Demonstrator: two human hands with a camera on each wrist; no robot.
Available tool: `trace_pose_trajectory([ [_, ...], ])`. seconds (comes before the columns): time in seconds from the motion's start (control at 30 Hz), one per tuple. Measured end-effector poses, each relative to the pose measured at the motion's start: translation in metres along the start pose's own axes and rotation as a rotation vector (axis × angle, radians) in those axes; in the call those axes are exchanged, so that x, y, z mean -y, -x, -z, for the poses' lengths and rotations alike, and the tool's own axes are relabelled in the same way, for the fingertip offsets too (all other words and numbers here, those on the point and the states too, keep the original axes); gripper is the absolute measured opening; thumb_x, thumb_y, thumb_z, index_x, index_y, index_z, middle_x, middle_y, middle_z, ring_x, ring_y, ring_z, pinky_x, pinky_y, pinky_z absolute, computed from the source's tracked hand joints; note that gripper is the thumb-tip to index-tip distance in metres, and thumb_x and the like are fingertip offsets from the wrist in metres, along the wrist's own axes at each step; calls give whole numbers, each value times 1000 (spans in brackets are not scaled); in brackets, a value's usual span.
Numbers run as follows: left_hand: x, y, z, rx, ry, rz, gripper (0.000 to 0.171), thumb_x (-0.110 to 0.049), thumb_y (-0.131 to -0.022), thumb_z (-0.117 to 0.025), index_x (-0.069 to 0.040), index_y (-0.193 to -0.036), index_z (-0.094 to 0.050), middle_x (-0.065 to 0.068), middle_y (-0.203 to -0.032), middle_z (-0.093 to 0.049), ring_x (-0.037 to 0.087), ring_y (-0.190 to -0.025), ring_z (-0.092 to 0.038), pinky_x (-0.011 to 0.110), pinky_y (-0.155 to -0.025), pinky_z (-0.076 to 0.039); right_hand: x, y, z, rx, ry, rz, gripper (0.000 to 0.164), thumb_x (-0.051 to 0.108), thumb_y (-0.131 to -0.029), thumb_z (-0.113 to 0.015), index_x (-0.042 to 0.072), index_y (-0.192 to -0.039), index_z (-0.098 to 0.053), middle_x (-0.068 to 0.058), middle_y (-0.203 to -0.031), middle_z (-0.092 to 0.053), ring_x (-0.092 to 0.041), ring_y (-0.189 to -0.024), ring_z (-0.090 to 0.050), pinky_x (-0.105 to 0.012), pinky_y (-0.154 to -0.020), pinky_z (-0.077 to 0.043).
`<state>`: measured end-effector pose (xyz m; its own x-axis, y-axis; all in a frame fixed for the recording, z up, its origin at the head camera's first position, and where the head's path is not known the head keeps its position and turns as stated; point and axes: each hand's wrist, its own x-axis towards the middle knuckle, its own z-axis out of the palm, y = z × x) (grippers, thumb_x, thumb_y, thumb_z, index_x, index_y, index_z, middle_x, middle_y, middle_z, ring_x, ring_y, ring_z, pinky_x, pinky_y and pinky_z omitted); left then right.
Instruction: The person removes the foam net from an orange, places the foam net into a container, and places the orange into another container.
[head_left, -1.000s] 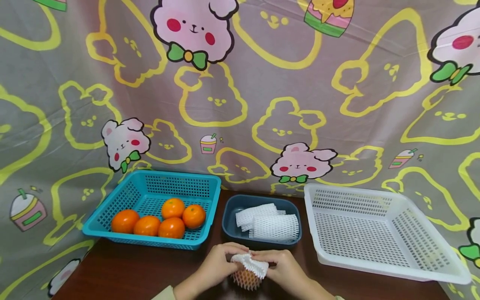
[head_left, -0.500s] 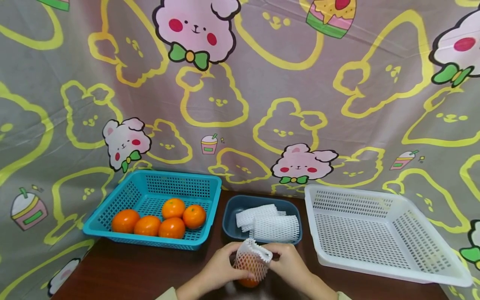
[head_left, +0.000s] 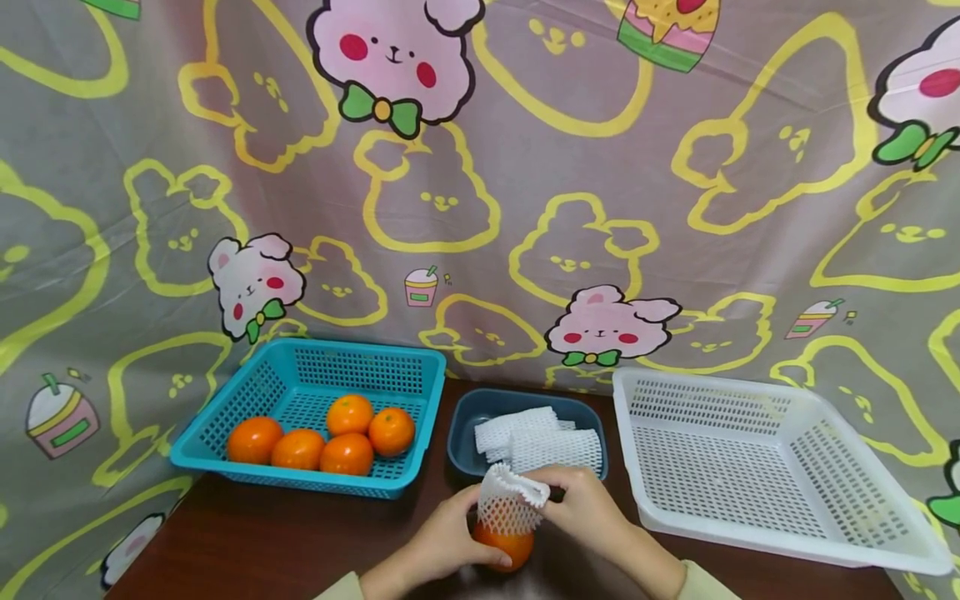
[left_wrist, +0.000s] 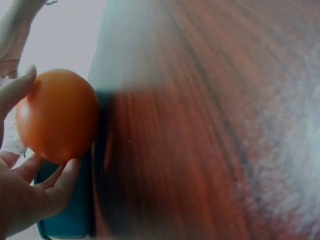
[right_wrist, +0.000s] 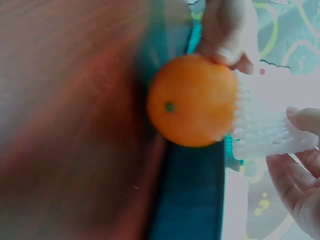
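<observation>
My left hand grips an orange low in front of me, thumb on one side and fingers on the other. A white foam fruit net stands around the top of the orange, and the lower part of the fruit is bare. The right hand pinches the net's upper rim. In the right wrist view the orange shows its green stem spot, and the net extends from its opposite end. The left wrist view shows the bare orange between thumb and fingertips.
Several oranges lie in a turquoise basket at the left. Behind the hands, a dark blue tub holds several folded white foam nets. A white basket stands at the right on the dark wooden table.
The net has slid up the orange: it covered the visible fruit a second ago, and now the lower part is bare. The right hand has risen slightly with the net's rim.
</observation>
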<state>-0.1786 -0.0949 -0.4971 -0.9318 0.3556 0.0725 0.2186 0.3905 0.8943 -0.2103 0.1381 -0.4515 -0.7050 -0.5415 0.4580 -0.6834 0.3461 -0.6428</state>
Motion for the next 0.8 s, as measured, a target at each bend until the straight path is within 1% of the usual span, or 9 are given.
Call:
trace_pose_trajectory([
  [0.1,1,-1,0,10,-10,6,76,-28,-72,-95,-10,-137,-61,0,-131,-65,14,-109,-61,37,-97,-49,3,-9,8,-21,29,13,21,1,-85,-81,4,-106,-79,-4,-100,-77,-16,-92,-72,-32,-77,-60],
  [0.2,2,-1,0,11,-40,5,70,-30,-73,-95,-12,-133,-63,-2,-128,-66,12,-106,-60,35,-96,-49,3,-18,12,-59,69,31,26,-5,-82,-82,5,-106,-80,-4,-100,-77,-18,-93,-72,-36,-79,-60],
  [0.33,2,-1,1,22,-55,16,62,-31,-74,-94,-16,-127,-66,-4,-124,-66,11,-104,-59,34,-95,-49,0,-29,16,-108,129,38,46,-21,-75,-73,9,-108,-80,0,-104,-77,-20,-98,-71,-42,-83,-59],
  [0.37,1,-1,1,24,-52,17,61,-31,-74,-93,-16,-127,-66,-4,-125,-66,11,-104,-59,35,-95,-48,-1,-31,16,-122,140,52,51,-24,-72,-71,9,-109,-80,0,-105,-76,-22,-99,-70,-40,-80,-60],
  [0.43,1,0,1,28,-44,20,60,-30,-75,-93,-16,-127,-66,-4,-124,-65,12,-104,-59,35,-95,-48,-5,-37,16,-153,182,95,56,-28,-68,-69,9,-109,-80,-1,-106,-75,-24,-100,-69,-39,-79,-59],
  [0.57,2,1,1,26,-33,27,61,-29,-74,-93,-16,-126,-65,-4,-124,-65,14,-103,-59,38,-93,-48,-16,-49,13,-249,268,154,48,-24,-69,-79,6,-106,-80,-4,-104,-73,-26,-98,-66,-34,-76,-59],
  [0.6,2,2,1,26,-28,32,60,-28,-74,-93,-16,-126,-65,-4,-123,-65,14,-103,-59,38,-93,-48,-18,-52,13,-276,290,148,45,-21,-70,-81,6,-105,-81,-4,-104,-72,-25,-98,-65,-35,-80,-59],
  [0.7,1,3,1,28,-15,38,60,-26,-73,-94,-17,-124,-64,-6,-120,-65,14,-101,-58,39,-92,-48,-28,-58,12,-337,333,101,41,-18,-71,-83,6,-104,-81,-4,-101,-71,-26,-97,-62,-36,-80,-58],
  [0.8,1,3,1,27,-7,36,60,-25,-72,-94,-17,-123,-64,-7,-118,-65,14,-100,-58,38,-91,-48,-38,-67,10,-355,364,81,38,-16,-73,-82,5,-105,-81,-6,-100,-71,-28,-97,-60,-39,-80,-56],
])
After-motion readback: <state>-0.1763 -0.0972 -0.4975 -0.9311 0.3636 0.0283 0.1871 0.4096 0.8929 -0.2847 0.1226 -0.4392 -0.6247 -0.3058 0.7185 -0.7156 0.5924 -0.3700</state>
